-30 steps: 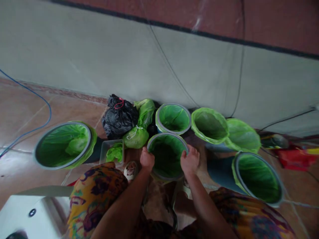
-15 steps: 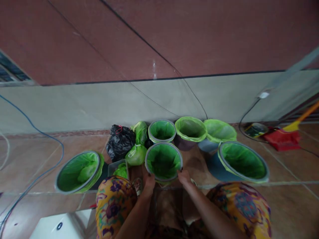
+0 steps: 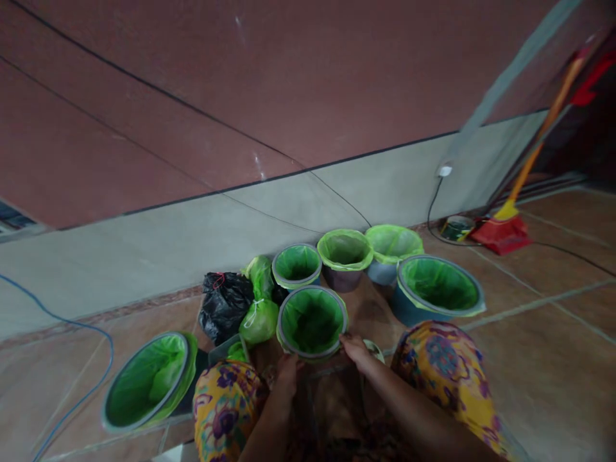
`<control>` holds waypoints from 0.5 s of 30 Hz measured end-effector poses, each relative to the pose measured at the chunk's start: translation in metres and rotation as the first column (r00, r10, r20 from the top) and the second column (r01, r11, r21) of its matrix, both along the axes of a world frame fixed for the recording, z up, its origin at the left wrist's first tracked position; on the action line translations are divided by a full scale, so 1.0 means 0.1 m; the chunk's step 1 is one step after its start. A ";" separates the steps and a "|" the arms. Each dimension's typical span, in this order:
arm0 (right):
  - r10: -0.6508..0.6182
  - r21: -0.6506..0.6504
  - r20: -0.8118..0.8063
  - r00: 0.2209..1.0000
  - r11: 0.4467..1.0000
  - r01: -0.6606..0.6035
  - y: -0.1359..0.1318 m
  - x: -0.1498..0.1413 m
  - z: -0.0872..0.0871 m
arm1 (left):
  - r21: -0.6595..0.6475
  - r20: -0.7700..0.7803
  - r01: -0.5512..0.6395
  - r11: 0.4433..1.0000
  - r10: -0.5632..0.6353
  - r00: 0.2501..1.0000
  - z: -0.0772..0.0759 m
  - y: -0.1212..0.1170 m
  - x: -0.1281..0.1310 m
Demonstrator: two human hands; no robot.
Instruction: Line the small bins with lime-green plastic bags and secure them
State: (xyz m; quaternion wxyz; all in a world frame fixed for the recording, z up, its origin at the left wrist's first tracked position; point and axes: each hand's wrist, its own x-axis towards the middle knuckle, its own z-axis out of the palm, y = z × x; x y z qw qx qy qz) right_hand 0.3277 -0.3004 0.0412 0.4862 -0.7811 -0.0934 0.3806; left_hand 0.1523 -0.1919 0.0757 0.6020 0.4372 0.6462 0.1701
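A trash bin (image 3: 312, 354) with a grey rim and a green plastic liner stands upright between my knees. My left hand (image 3: 287, 373) is closed at its near left edge, and my right hand (image 3: 355, 350) grips the near right edge with bent fingers. The liner (image 3: 315, 321) covers the inside of the bin, and its bottom is dark. Just behind it is a smaller lined bin (image 3: 297, 264). A tied green bag (image 3: 260, 321) and a knotted black garbage bag (image 3: 225, 307) lie to the left.
More lined bins stand around: a large one (image 3: 113, 391) at left, a blue one (image 3: 414, 308) at right, and two (image 3: 344, 276) (image 3: 385, 271) by the wall. A red dustpan or broom head (image 3: 503, 234), a can (image 3: 457, 228) and cables lie at right. A blue cable (image 3: 108, 353) crosses the left floor.
The view has turned right and tilted, bringing the orange handle more fully into sight. Both hands stay at the same bin's rim, which has hardly shifted among the others.
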 end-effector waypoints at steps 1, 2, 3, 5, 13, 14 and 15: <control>-0.012 0.004 -0.035 0.999 1.000 0.012 0.02 0.00 0.00 | -0.070 0.062 -0.008 0.998 0.012 0.998 -0.03 -0.04 0.01; -0.018 -0.004 -0.053 0.998 1.000 0.018 0.05 0.00 0.00 | -0.129 0.105 -0.016 0.991 0.030 0.994 -0.05 -0.06 0.02; -0.020 -0.022 -0.059 0.998 1.000 0.019 0.07 0.00 0.01 | -0.165 0.123 -0.025 0.986 0.046 0.991 -0.07 -0.07 0.02; -0.016 -0.088 -0.054 0.998 0.996 0.011 0.12 -0.02 0.03 | -0.185 0.115 -0.033 0.982 0.055 0.992 -0.11 -0.07 0.03; -0.015 -0.188 -0.041 0.999 0.982 0.007 0.20 -0.01 0.19 | -0.182 0.114 -0.068 0.981 0.090 0.989 -0.14 -0.01 0.09; -0.010 -0.194 -0.037 0.999 0.981 0.003 0.20 0.00 0.21 | -0.177 0.114 -0.070 0.982 0.091 0.989 -0.15 -0.01 0.10; -0.005 -0.199 -0.029 1.000 0.980 -0.001 0.20 0.00 0.22 | -0.170 0.107 -0.067 0.983 0.086 0.991 -0.16 0.00 0.11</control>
